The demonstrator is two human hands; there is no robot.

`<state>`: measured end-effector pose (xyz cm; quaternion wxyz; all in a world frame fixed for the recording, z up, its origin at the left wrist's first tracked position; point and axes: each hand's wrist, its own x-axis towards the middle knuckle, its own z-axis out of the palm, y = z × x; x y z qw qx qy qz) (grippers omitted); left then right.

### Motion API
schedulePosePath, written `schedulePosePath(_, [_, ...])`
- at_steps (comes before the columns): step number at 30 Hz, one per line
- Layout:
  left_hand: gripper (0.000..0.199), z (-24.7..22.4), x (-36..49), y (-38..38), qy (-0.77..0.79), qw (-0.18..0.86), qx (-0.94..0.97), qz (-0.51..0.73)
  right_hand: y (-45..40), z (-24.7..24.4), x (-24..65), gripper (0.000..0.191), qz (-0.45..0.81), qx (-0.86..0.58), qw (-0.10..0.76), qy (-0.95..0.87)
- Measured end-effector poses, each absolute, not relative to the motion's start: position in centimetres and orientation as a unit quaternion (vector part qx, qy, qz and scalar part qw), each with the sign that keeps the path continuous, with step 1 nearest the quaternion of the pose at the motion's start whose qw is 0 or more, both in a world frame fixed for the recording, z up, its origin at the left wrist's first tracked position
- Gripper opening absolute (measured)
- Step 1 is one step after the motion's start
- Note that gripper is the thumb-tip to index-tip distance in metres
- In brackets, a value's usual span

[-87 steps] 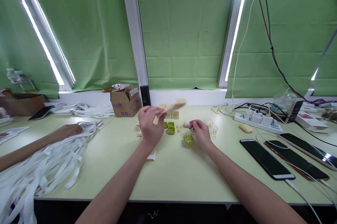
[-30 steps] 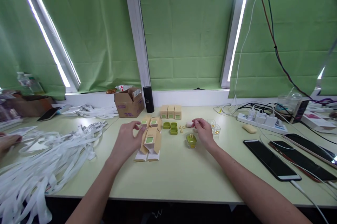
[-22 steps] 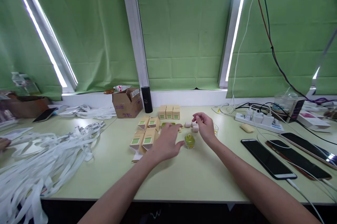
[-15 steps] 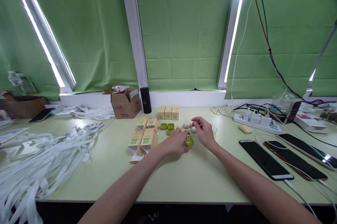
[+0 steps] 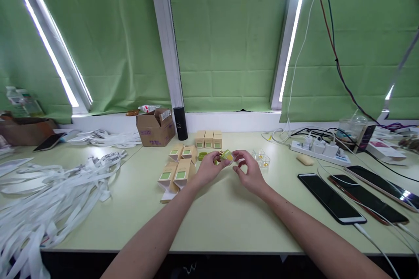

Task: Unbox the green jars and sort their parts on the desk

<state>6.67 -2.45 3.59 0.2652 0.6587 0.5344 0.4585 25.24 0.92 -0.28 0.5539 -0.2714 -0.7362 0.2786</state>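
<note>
Over the table (image 5: 229, 226), green container (image 5: 226, 155), held by left fingers (image 5: 224, 163)

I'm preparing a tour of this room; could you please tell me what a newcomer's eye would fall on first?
Probably the green blinds spread wide behind the table. Next might come the heap of white straps at the left, then the small green jar in the left hand, near the middle.

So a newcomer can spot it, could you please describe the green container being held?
Over the pale table, right of the cardboard box, the left hand holds the green container. Unlike the green tray nearby, it is tilted and clear at one end.
</note>
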Motion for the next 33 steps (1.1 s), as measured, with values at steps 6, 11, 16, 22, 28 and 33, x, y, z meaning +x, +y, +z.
schedulePosePath(6, [0.041, 2.9, 7.1, -2.5, 0.543, 0.251, 0.623, 0.504, 1.0, -0.7, 24.1, 0.047, 0.395, -0.259, 0.554, -0.685])
schedulePosePath(11, [0.045, 2.6, 7.1, -2.6, 0.464, 0.277, 0.619, 0.570, 2.2, -0.3, 25.1, 0.040, 0.649, -0.157, 0.510, -0.542])
schedulePosePath(16, [0.039, 2.4, 7.2, -2.9, 0.473, 0.273, 0.611, 0.573, 2.4, 0.2, 25.7, 0.032, 0.723, -0.134, 0.499, -0.460])
schedulePosePath(22, [0.034, 2.1, 7.4, -2.7, 0.481, 0.255, 0.620, 0.564, 1.7, 0.2, 25.3, 0.050, 0.715, -0.163, 0.508, -0.452])
schedulePosePath(28, [0.029, 1.4, 7.6, -2.3, 0.508, 0.229, 0.614, 0.559, 0.9, 0.3, 25.0, 0.054, 0.689, -0.173, 0.494, -0.502])
schedulePosePath(33, [0.023, 1.2, 7.4, -2.0, 0.510, 0.214, 0.615, 0.561, 1.0, 0.0, 24.8, 0.049, 0.617, -0.174, 0.510, -0.573])
